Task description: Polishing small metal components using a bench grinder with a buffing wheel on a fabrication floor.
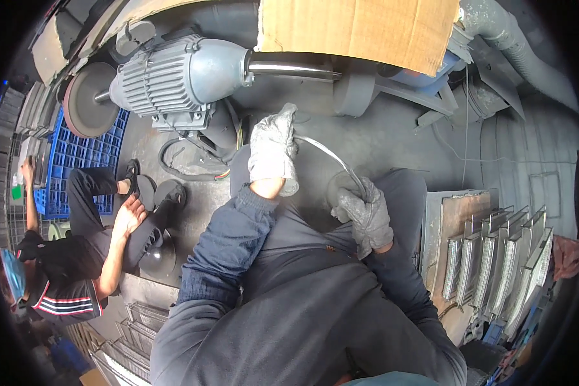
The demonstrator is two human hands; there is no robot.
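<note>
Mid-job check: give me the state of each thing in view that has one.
Thin metal strip: curved
Left gloved hand: closed on the strip
Right gloved hand: closed on the strip
Grey motor: mounted; running or stopped, can't tell
Round wheel: mounted on the motor; spin can't tell
Metal parts at right: standing in a row

A grey, finned electric motor [157,80] with a broad round disc [91,103] on its shaft, a ribbed grey duct hose [514,48] and rows of silvery metal frames [489,273] mark an industrial metalworking workshop.

Head-height fisheye view, steeply downward
</note>
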